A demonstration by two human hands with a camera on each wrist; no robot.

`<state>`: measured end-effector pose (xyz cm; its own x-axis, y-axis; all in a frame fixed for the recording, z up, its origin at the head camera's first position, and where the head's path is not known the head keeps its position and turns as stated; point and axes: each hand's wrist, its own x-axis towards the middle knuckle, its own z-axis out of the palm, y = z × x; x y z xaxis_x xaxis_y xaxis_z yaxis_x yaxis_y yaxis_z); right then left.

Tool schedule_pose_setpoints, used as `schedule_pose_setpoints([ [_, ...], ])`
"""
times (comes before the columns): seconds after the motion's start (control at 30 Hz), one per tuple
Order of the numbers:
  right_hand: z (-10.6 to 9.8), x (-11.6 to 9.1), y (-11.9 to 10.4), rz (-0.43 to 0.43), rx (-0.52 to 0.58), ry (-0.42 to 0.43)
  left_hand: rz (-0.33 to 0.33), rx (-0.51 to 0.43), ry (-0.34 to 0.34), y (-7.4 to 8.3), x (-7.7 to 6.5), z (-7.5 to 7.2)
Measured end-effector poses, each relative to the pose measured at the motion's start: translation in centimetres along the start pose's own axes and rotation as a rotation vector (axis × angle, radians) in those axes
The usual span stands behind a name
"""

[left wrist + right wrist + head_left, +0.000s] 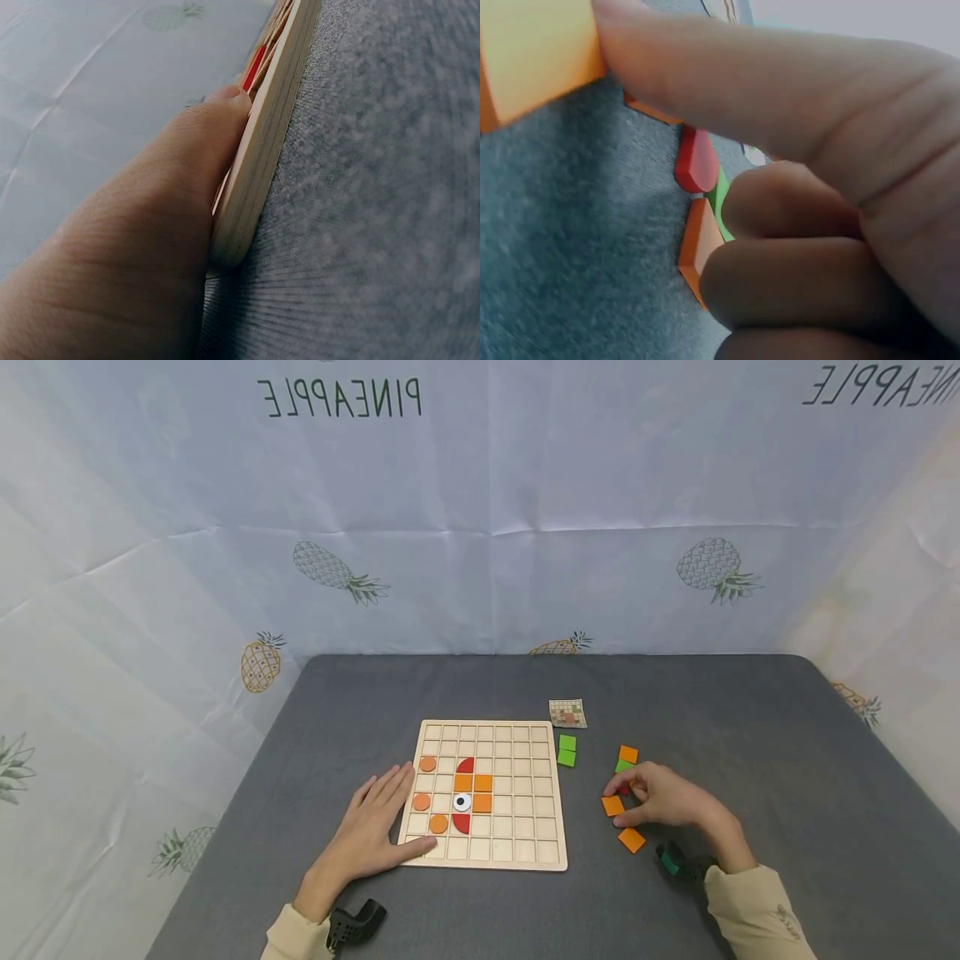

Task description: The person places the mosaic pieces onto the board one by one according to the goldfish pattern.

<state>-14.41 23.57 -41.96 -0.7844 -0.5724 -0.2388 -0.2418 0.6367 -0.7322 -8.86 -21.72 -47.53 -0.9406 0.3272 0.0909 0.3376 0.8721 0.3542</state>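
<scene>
A wooden grid board [517,831] lies on the table, with my left hand [371,827] flat along its left edge. The left thumb reaches over the near corner, against the raised rim [262,142] in the left wrist view. Right of the board, my right hand [663,797] pinches an orange square tile [612,807] between thumb and fingers. That tile is large at the top left of the right wrist view, a fingertip on its edge. On the board sit several orange squares [483,802], orange discs [438,823], red quarter-circles [461,824] and a white eye disc [462,802].
Around the right hand lie more orange squares [632,840], a green tile [624,767] and a red piece [696,161]. Two green squares [567,751] stand beside the board's right edge. A small pattern card [567,713] lies at its far right corner.
</scene>
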Motion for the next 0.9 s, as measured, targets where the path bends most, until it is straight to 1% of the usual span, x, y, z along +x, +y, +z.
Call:
schedule_pose_setpoints([
  [0.23, 0.4, 0.5, -0.2, -0.026, -0.026, 0.012, -0.001, -0.005, 0.0, 0.0, 0.0, -0.1],
  [0.43, 0.9, 0.9, -0.3, -0.051, -0.082, 0.079, 0.002, -0.003, 0.007, 0.1, 0.0, -0.2],
  [0.67, 1.5, 1.3, -0.5, -0.044, -0.091, 0.132, -0.007, 0.003, 0.0, 0.1, 0.0, 0.0],
  [0.9, 1.8, 1.5, -0.6, -0.029, -0.093, 0.161, -0.003, 0.01, 0.003, 0.0, 0.1, 0.0],
])
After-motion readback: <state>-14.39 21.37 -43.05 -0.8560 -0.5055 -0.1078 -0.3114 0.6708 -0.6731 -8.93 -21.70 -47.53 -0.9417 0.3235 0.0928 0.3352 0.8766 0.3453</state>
